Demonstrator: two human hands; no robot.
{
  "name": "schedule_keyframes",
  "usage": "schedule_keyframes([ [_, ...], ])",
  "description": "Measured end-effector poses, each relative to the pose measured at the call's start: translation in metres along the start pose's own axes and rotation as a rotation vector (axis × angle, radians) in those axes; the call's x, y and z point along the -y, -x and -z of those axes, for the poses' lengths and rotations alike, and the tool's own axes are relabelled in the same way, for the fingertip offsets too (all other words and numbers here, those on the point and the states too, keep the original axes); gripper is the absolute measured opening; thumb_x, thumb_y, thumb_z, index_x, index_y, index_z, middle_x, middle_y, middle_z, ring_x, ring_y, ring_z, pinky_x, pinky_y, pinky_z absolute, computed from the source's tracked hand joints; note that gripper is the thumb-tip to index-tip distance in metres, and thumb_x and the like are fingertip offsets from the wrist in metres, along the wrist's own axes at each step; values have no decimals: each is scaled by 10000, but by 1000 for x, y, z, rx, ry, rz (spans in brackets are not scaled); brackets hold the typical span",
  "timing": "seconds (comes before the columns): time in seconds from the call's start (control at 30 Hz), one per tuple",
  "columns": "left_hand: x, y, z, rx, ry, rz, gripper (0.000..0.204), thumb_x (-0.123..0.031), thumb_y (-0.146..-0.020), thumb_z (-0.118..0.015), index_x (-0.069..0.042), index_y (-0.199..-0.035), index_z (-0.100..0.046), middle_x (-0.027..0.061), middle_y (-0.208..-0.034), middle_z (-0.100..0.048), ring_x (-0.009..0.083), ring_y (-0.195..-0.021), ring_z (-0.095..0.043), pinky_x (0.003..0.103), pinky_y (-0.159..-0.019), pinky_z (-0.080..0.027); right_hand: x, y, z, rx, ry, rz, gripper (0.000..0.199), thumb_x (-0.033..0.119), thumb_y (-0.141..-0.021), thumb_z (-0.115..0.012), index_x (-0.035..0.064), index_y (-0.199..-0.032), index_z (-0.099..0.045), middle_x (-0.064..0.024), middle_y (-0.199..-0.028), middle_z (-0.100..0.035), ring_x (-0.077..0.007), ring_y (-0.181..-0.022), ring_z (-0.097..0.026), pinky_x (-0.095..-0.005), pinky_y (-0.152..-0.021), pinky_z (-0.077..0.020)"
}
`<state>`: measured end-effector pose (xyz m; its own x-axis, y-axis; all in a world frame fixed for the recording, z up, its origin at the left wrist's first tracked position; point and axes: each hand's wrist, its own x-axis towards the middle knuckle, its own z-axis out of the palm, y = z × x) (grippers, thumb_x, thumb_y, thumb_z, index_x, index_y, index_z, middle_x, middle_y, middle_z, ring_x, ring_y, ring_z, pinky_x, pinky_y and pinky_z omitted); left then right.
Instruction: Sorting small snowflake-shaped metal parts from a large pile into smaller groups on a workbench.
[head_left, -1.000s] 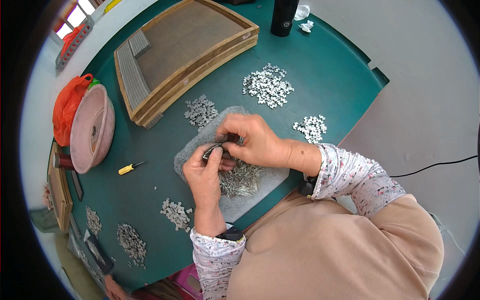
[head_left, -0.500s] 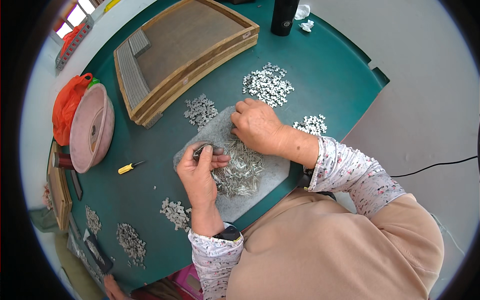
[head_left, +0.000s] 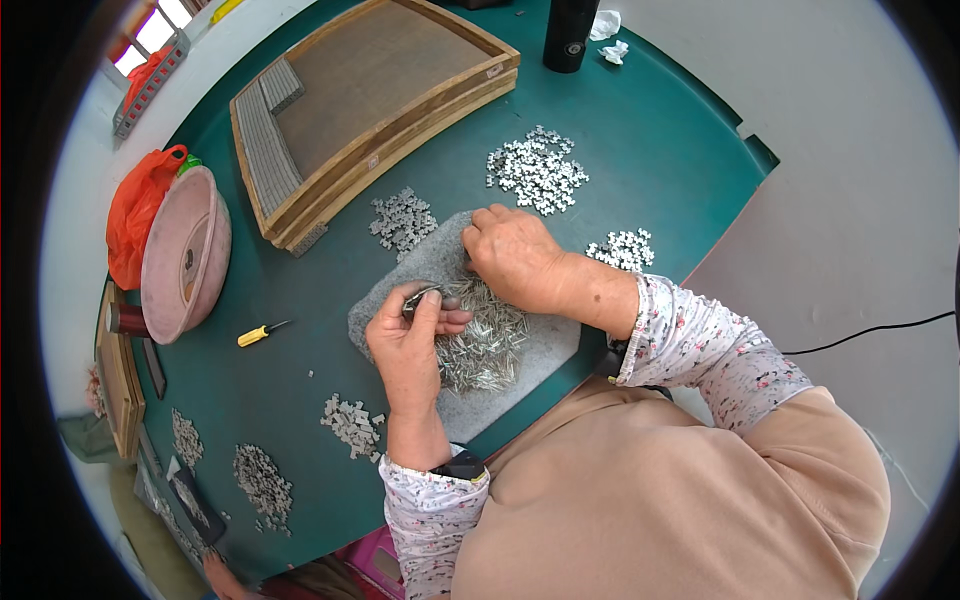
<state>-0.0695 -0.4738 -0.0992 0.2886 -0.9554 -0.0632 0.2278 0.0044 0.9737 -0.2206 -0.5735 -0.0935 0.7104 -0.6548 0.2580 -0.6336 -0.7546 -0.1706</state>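
A pile of thin, shiny metal pins lies on a grey felt cloth in front of me. At the left side of the pile, my left hand pinches a small dark metal piece between thumb and fingers. My right hand is bent down over the far edge of the pins, fingers closed; its fingertips and whatever they hold are hidden beneath it. Just beyond the cloth are a heap of grey metal pieces and a larger heap of bright silver ones.
Stacked wooden trays hold grey strips at the far left. A pink basin, a yellow-handled screwdriver and small block heaps lie to the left. A black bottle stands far off. Another person's hand shows lower left.
My left hand has shifted slightly right and tilted, still pinching the dark piece. My right hand has dipped a little lower over the pins.
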Motion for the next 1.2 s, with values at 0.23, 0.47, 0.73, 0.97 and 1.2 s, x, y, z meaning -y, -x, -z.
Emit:
schedule_keyframes([
  [0.23, -1, 0, -4, 15, -36, -2, 122, -29, -906, -583, 40, -1001, -617, 148, -798, -677, 203, -646, -682, 271, -573, -549, -6, -3, -1, -58, -203, 20, 138, 93, -767, -661, 7, -843, -585, -164, -894, -620, -334, -883, -606, -410, -735, -494],
  [0.47, -1, 2, -5, 47, -68, -54, 130, -23, -906, -578, 52, -1001, -625, 130, -798, -677, 196, -656, -683, 275, -586, -556, 9, -3, 14, -21, -1090, -171, 116, 60, -855, -650, 5, -930, -581, -54, -844, -583, -101, -767, -548, -265, -675, -480],
  [0.73, -1, 1, -6, 53, 3, -33, 126, -16, -906, -571, 59, -993, -625, 137, -799, -676, 204, -653, -682, 283, -595, -561, 16, 3, 1, -130, -1341, -167, 117, 27, -873, -635, 5, -981, -596, 3, -861, -580, -51, -796, -536, -224, -707, -478],
  [0.97, -1, 1, -5, 60, 22, -34, 130, -13, -911, -558, 61, -994, -625, 153, -814, -680, 211, -652, -680, 286, -595, -562, 22, 3, 1, -191, -1334, -184, 106, 3, -847, -616, 4, -952, -605, -11, -791, -577, -70, -741, -537, -234, -662, -478],
  [1.2, -2, 2, -5, 50, 26, -32, 127, -5, -910, -554, 60, -993, -624, 140, -814, -677, 210, -651, -680, 289, -595, -565, 23, 3, -3, -221, -1348, -190, 114, 11, -840, -626, 8, -952, -607, -10, -787, -591, -63, -739, -542, -237, -664, -480],
])
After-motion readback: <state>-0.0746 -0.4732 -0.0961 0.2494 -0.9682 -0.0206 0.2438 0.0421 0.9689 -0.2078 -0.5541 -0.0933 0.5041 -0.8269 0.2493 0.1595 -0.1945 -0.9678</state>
